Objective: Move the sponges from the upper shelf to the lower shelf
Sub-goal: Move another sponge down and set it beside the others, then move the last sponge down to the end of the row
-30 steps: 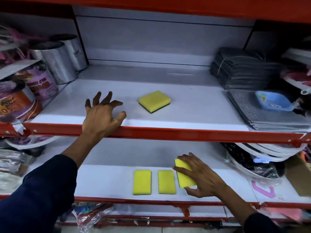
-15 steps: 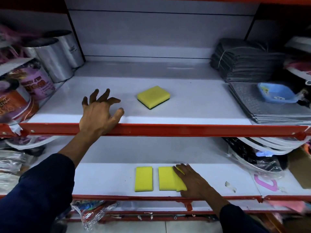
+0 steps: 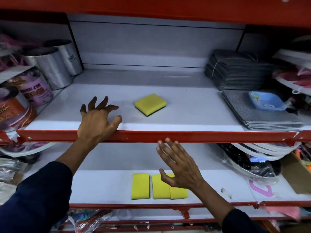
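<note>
One yellow sponge with a dark underside (image 3: 150, 104) lies alone on the white upper shelf (image 3: 185, 105). On the lower shelf (image 3: 104, 184) three yellow sponges lie in a row: a left sponge (image 3: 140, 186), a middle sponge (image 3: 160, 189) and a right sponge (image 3: 179, 193) touching the middle one. My left hand (image 3: 96, 121) rests on the upper shelf's red front rail, fingers spread, holding nothing, left of the lone sponge. My right hand (image 3: 179, 163) hovers open between the shelves, fingertips near the red rail, partly covering the right two sponges.
Silver tape rolls (image 3: 55, 68) and printed cans (image 3: 35, 91) crowd the upper shelf's left. Stacked grey cloths (image 3: 235, 71), grey mats (image 3: 262, 115) and a blue tray (image 3: 264, 102) fill its right. Plastic-wrapped goods (image 3: 249, 163) sit right on the lower shelf.
My right hand set the third sponge down beside the other two, let go, and rose toward the upper rail. My left hand stayed on the rail.
</note>
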